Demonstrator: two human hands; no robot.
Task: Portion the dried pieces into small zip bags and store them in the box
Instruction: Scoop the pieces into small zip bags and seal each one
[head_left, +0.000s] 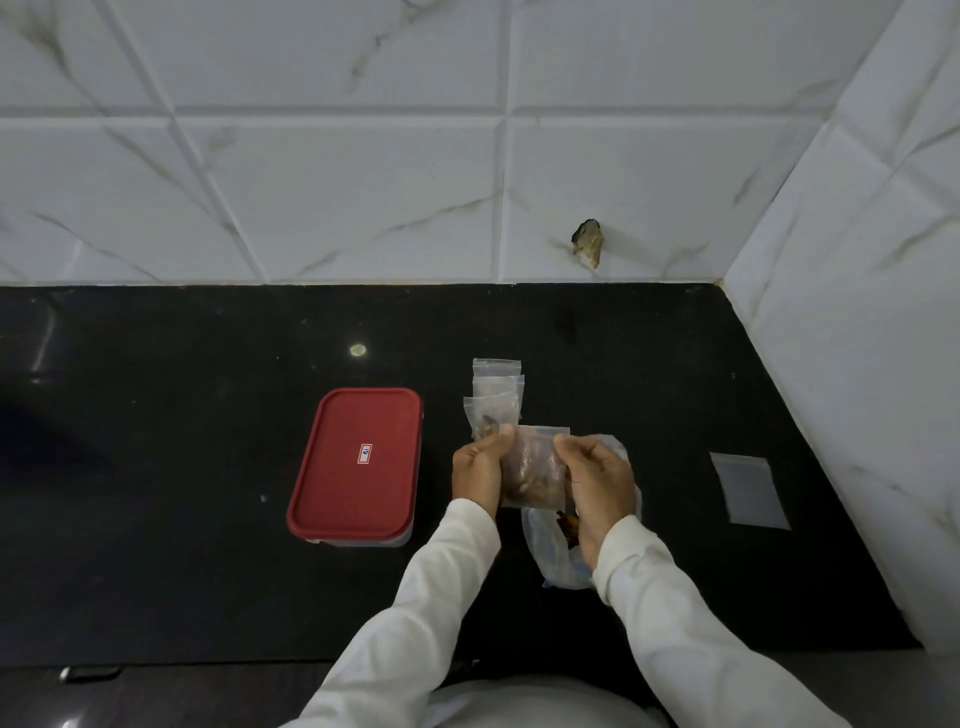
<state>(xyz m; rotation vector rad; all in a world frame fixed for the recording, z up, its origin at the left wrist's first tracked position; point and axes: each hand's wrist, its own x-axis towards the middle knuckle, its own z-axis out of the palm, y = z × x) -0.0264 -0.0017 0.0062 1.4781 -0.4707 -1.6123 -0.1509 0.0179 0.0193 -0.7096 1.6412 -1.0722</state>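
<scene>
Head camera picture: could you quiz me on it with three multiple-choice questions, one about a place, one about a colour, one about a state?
1. Where is the box relative to the held zip bag? A) left B) right C) behind
2. What colour is the box's lid? A) blue B) red C) white
3. Is the box A) open B) closed C) tipped over?
Answers: 1 A, it sits left of the bag; 2 B, the lid is plainly red; 3 B, the lid lies flat on top.
</scene>
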